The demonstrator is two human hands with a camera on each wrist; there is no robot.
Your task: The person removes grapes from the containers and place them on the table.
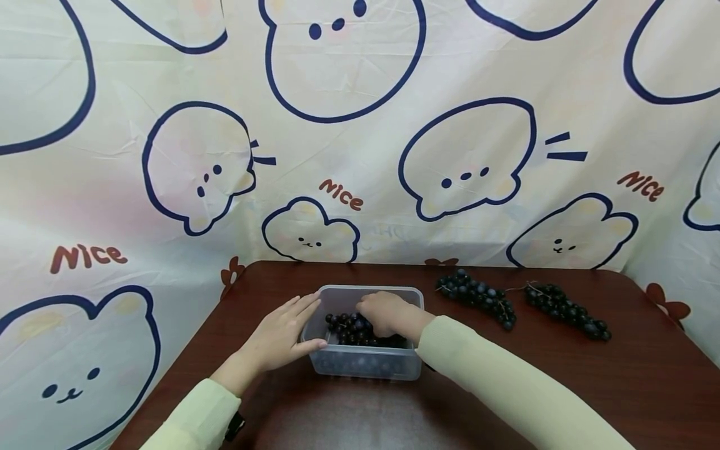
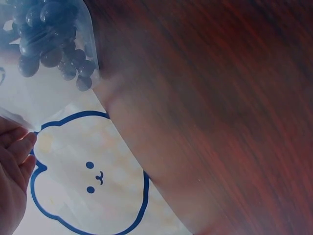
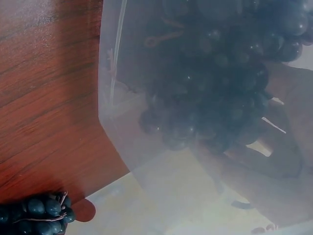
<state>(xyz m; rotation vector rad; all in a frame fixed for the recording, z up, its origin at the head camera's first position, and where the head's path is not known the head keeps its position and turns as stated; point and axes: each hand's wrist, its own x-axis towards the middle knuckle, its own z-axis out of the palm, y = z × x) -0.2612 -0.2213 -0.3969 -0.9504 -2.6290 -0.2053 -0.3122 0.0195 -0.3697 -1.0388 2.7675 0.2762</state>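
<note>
A clear plastic box (image 1: 365,364) stands on the table with dark grapes (image 1: 351,328) inside; its wall blurs them in both wrist views. My left hand (image 1: 284,334) rests against the box's left side, fingers straight along the rim and thumb near the front left corner. In the left wrist view only part of that hand (image 2: 14,171) shows, beside the box wall. Inside the box, my right hand (image 1: 388,314) reaches down with curled fingers and grips a bunch of grapes. Through the cloudy wall, the right wrist view shows this hand (image 3: 279,142) against the bunch (image 3: 210,98); its fingertips are hidden.
Two more bunches of dark grapes lie on the brown table (image 1: 349,419) right of the box: a nearer bunch (image 1: 478,297) and a farther bunch (image 1: 568,310). A patterned cloth (image 1: 382,156) hangs behind the table and along its sides.
</note>
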